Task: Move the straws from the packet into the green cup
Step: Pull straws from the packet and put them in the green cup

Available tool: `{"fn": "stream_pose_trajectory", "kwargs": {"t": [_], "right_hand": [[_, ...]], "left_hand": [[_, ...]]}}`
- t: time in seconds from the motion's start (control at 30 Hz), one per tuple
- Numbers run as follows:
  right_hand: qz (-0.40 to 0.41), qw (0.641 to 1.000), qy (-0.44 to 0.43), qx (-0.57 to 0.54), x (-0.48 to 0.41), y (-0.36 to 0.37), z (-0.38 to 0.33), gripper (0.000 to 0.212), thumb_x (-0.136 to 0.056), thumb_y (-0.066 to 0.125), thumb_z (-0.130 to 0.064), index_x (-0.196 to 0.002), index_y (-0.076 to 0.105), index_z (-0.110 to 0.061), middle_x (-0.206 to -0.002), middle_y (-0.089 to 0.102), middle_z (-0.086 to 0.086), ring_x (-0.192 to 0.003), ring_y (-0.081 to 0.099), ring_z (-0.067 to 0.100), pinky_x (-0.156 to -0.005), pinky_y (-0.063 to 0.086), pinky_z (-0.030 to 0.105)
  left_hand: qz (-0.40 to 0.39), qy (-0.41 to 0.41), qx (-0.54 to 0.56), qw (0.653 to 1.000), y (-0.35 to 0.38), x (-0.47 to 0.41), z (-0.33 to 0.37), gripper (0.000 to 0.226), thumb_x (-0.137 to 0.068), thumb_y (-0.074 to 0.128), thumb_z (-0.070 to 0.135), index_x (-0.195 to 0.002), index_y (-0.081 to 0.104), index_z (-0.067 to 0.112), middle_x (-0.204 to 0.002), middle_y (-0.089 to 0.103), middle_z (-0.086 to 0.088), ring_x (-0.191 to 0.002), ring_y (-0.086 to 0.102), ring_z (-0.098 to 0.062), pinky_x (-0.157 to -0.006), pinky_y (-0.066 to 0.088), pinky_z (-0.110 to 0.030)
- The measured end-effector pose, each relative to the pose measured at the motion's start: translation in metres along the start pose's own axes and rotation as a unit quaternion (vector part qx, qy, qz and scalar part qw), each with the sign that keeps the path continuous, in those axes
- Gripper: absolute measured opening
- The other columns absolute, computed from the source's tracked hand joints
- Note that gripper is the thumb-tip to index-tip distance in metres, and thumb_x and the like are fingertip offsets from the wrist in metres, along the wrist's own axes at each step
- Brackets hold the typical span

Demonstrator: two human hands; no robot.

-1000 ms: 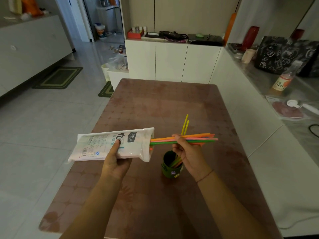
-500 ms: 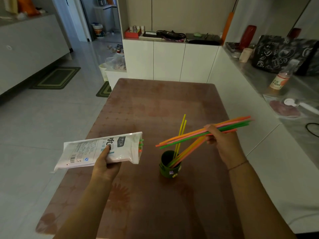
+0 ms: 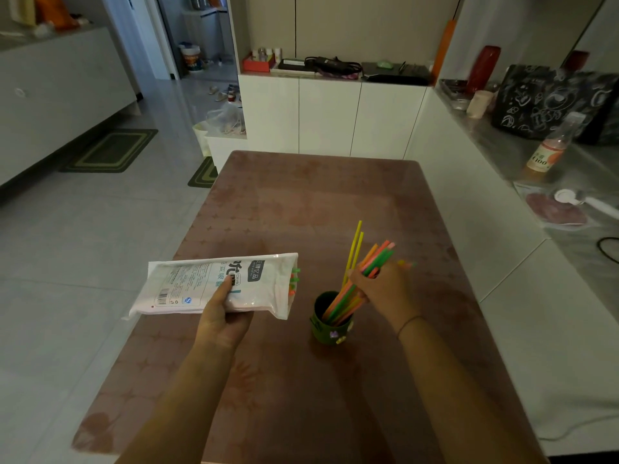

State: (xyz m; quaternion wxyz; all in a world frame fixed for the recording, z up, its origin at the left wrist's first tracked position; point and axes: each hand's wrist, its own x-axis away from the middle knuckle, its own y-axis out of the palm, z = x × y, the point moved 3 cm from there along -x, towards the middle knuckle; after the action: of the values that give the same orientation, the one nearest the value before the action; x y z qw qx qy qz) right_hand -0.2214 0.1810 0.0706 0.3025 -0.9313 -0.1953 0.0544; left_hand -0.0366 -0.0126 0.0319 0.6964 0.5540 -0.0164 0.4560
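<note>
The right hand (image 3: pixel 382 289) grips the straws (image 3: pixel 380 254), their length slanting down from it into the green cup (image 3: pixel 330 324) just below-left. The left hand (image 3: pixel 222 319) clasps the packet (image 3: pixel 207 286), mouth toward the cup.

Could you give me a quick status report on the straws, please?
Left hand holds packet, straw tips showing. Right hand grips straws, ends in green cup. Nothing in the way.
</note>
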Motion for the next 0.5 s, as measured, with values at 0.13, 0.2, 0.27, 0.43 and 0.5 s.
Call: {"fn": "stream_pose_trajectory", "kwargs": {"t": [0.13,0.2,0.27,0.43,0.5], "right_hand": [[0.022,1.0,-0.016,-0.012,-0.004,-0.007,-0.002,0.045,-0.068,0.078,-0.032,-0.067,0.06,0.01,-0.058,0.061,0.021,-0.055,0.059,0.031,-0.054,0.045,0.037],[0.038,0.999,-0.014,-0.026,-0.007,-0.011,-0.002,0.032,-0.069,0.078,-0.028,-0.076,0.066,0.001,-0.07,0.067,0.02,-0.067,0.064,0.034,-0.065,0.051,0.044],[0.06,0.997,-0.018,-0.043,-0.007,-0.017,-0.002,0.024,-0.07,0.075,-0.029,-0.078,0.067,-0.008,-0.074,0.068,0.018,-0.073,0.065,0.034,-0.069,0.053,0.047],[0.061,0.996,-0.009,-0.058,-0.011,-0.018,0.008,0.032,-0.061,0.063,-0.046,-0.071,0.063,-0.016,-0.07,0.069,0.012,-0.067,0.067,0.031,-0.067,0.055,0.052],[0.051,0.996,0.008,-0.068,-0.014,-0.016,0.012,0.038,-0.055,0.061,-0.05,-0.075,0.063,-0.019,-0.073,0.071,0.013,-0.07,0.069,0.03,-0.069,0.056,0.052]], "left_hand": [[-0.004,-0.001,0.004,1.0,0.001,0.001,0.0,0.027,-0.087,0.06,0.003,-0.109,0.058,0.019,-0.103,0.072,-0.008,-0.109,0.064,-0.024,-0.074,0.057,-0.048],[-0.004,-0.002,0.001,1.0,0.002,0.001,0.0,0.027,-0.088,0.06,0.003,-0.11,0.058,0.019,-0.11,0.07,-0.008,-0.111,0.063,-0.025,-0.074,0.057,-0.048],[-0.006,-0.003,-0.004,1.0,0.003,0.002,0.0,0.026,-0.088,0.059,0.004,-0.109,0.057,0.019,-0.115,0.067,-0.008,-0.113,0.062,-0.025,-0.074,0.056,-0.049],[-0.027,-0.008,0.001,1.0,0.005,-0.001,-0.003,0.043,-0.086,0.06,0.003,-0.126,0.054,0.019,-0.122,0.065,-0.008,-0.115,0.061,-0.025,-0.078,0.056,-0.05],[-0.03,-0.01,0.001,1.0,0.007,0.0,-0.004,0.055,-0.08,0.064,0.003,-0.13,0.052,0.02,-0.125,0.064,-0.009,-0.115,0.061,-0.026,-0.078,0.056,-0.051]]}}
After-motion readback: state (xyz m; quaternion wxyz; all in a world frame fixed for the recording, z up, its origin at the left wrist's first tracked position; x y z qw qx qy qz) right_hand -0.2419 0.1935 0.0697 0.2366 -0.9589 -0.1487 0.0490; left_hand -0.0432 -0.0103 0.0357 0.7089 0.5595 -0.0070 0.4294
